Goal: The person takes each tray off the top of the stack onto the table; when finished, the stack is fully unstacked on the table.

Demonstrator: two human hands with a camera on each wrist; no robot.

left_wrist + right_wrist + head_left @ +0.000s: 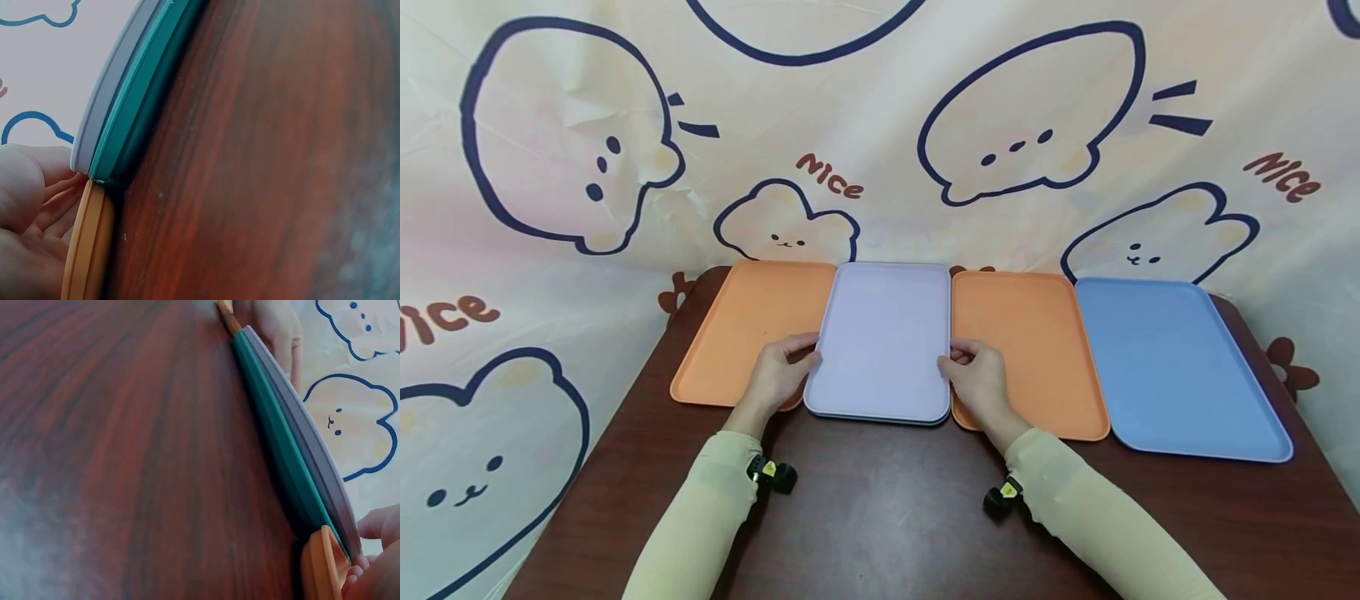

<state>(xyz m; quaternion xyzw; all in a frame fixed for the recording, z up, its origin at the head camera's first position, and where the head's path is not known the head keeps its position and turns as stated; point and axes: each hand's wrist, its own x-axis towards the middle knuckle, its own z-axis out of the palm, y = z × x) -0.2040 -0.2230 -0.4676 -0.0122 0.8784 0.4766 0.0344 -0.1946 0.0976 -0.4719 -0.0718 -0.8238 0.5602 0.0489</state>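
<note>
A lavender tray (883, 342) lies on top of a green tray (140, 100), whose rim shows below it in both wrist views. At the lavender tray's left edge, my left hand (777, 371) pinches the rim, thumb on top and fingers alongside. My right hand (981, 375) grips the opposite edge in the same way. Both hands reach over neighbouring orange trays: the left orange tray (782, 300) and the right orange tray (1022, 317). The fingertips under the rim are mostly hidden in the head view.
A blue tray (1172, 358) lies at the far right of the row. All the trays stand side by side on a dark brown wooden table (865, 508). A cream cloth (880, 125) with cartoon bears hangs behind the table's back edge.
</note>
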